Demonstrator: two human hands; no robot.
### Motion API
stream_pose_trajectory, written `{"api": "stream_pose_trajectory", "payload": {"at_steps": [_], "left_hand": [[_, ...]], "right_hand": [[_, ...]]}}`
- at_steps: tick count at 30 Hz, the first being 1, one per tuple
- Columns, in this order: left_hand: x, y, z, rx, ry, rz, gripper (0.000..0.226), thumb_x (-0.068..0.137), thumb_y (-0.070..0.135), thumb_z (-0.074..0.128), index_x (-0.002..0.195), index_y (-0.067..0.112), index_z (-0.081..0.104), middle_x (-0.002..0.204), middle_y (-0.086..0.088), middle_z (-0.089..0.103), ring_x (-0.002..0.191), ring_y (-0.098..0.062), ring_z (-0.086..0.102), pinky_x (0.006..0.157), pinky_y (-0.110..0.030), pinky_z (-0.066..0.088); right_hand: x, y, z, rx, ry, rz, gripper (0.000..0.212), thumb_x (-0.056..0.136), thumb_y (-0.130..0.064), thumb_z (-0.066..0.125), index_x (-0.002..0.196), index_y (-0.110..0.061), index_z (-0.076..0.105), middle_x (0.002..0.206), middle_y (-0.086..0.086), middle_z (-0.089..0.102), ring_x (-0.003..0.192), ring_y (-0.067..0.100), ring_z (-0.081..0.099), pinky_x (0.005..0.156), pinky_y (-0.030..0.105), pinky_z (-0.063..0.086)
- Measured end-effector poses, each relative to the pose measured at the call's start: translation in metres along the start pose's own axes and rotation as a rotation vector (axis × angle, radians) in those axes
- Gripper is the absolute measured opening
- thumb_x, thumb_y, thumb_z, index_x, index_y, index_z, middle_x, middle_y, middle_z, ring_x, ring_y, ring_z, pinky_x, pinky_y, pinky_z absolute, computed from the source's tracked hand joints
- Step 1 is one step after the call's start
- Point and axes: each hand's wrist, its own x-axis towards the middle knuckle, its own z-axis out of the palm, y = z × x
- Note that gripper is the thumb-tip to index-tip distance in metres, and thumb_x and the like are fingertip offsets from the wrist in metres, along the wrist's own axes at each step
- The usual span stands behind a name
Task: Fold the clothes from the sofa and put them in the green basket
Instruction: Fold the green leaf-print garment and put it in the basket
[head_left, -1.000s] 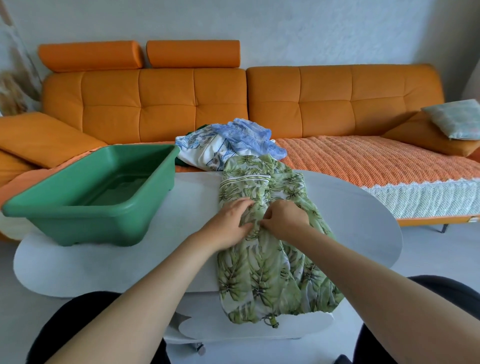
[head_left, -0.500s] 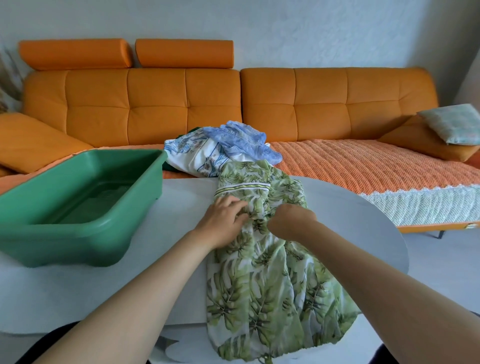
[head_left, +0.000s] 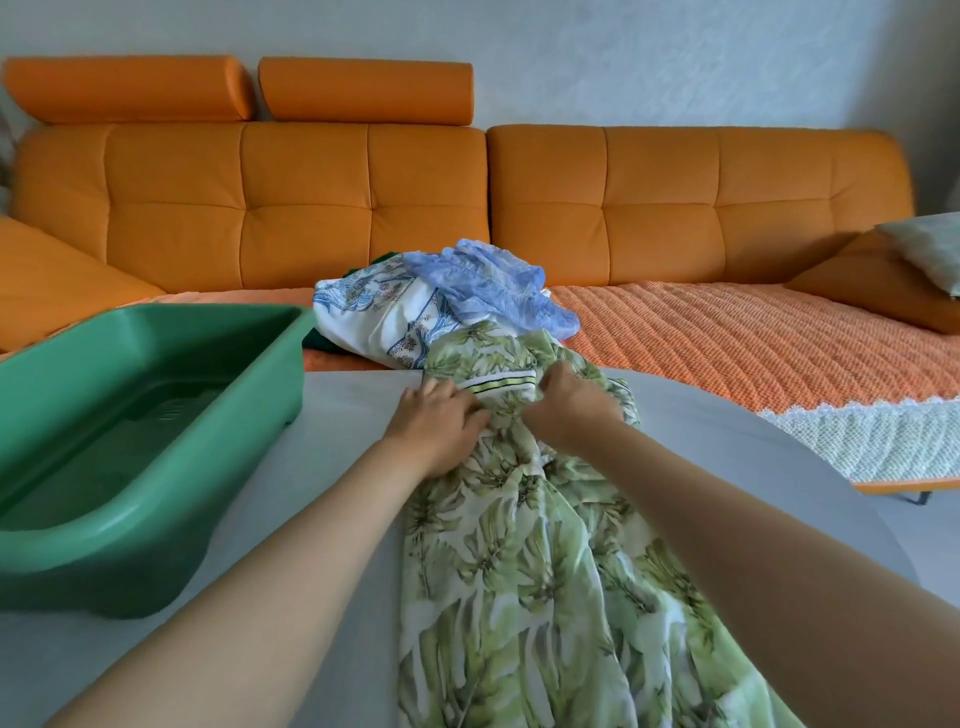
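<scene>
head view: both hands meet at the far end of a thin white garment printed with green leaves (head_left: 519, 545), which lies lengthwise on the pale grey bench (head_left: 322, 467) and runs back from the fingers toward the person. the right hand (head_left: 569, 410) has its fingers (head_left: 553, 376) curled and is gripping a bunch of the cloth at the end of a white and green striped band (head_left: 498, 387). the left hand (head_left: 436, 421) lies on the same cloth with its fingers (head_left: 462, 402) reaching the band's other end; i cannot tell whether they pinch it or only press it.

just beyond the fingers, a pile of clothes (head_left: 374, 317) waits on the long orange padded sofa (head_left: 311, 208): a white piece with a blue pattern and a light blue lacy one (head_left: 493, 280) on top. the deep green plastic basket (head_left: 156, 322) stands on the bench well to the left of the left fingers, and no folded clothes show in it.

the step in hand looks like the start of the first fold: the garment is being straightened at its band. it is bunched and twisted below the fingers, so the next move probably calls for drawing the two hands apart to spread the band flat, then smoothing the cloth back along the bench before any fold. the fabric looks light and slippery and may slide off the near edge.
</scene>
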Motion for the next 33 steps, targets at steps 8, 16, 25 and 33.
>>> {"api": "stream_pose_trajectory", "payload": {"at_steps": [8, 16, 25, 33], "left_hand": [[0.056, -0.012, 0.026, -0.047, -0.074, 0.028, 0.063, 0.102, 0.048, 0.030, 0.159, 0.028, 0.011, 0.167, 0.000, 0.010, 0.152, -0.023, 0.007, 0.122, -0.045, 0.014], [0.065, -0.049, 0.024, 0.041, -0.232, -0.161, 0.103, 0.073, 0.090, 0.020, 0.159, 0.036, 0.001, 0.168, 0.000, -0.005, 0.152, -0.029, 0.000, 0.118, -0.050, 0.008], [0.081, -0.024, 0.023, -0.092, -0.317, -0.138, 0.071, 0.098, 0.060, 0.023, 0.159, 0.033, -0.001, 0.167, -0.002, -0.012, 0.153, -0.027, -0.010, 0.121, -0.052, 0.004], [0.082, 0.035, 0.004, -0.022, -0.029, 0.100, 0.065, 0.101, 0.046, 0.021, 0.160, 0.021, 0.009, 0.168, -0.002, 0.003, 0.153, -0.025, 0.004, 0.122, -0.048, 0.007]], "right_hand": [[0.052, -0.004, 0.046, -0.216, -0.101, -0.395, 0.060, 0.103, -0.047, 0.021, 0.159, -0.026, 0.014, 0.166, 0.005, 0.012, 0.152, 0.025, 0.012, 0.122, 0.051, 0.013], [0.084, 0.013, 0.058, -0.340, -0.133, -0.399, 0.098, 0.074, -0.093, 0.006, 0.157, -0.041, -0.003, 0.166, -0.002, -0.014, 0.153, 0.020, -0.012, 0.120, 0.059, -0.003], [0.089, 0.022, 0.042, -0.056, -0.200, -0.393, 0.070, 0.096, -0.066, 0.024, 0.158, -0.036, 0.013, 0.167, -0.006, 0.003, 0.153, 0.014, 0.002, 0.122, 0.053, -0.004], [0.070, 0.072, 0.011, -0.162, 0.148, -0.204, 0.056, 0.091, -0.006, 0.047, 0.144, -0.022, 0.044, 0.141, 0.004, 0.041, 0.117, 0.027, 0.050, 0.085, 0.038, 0.049]]}}
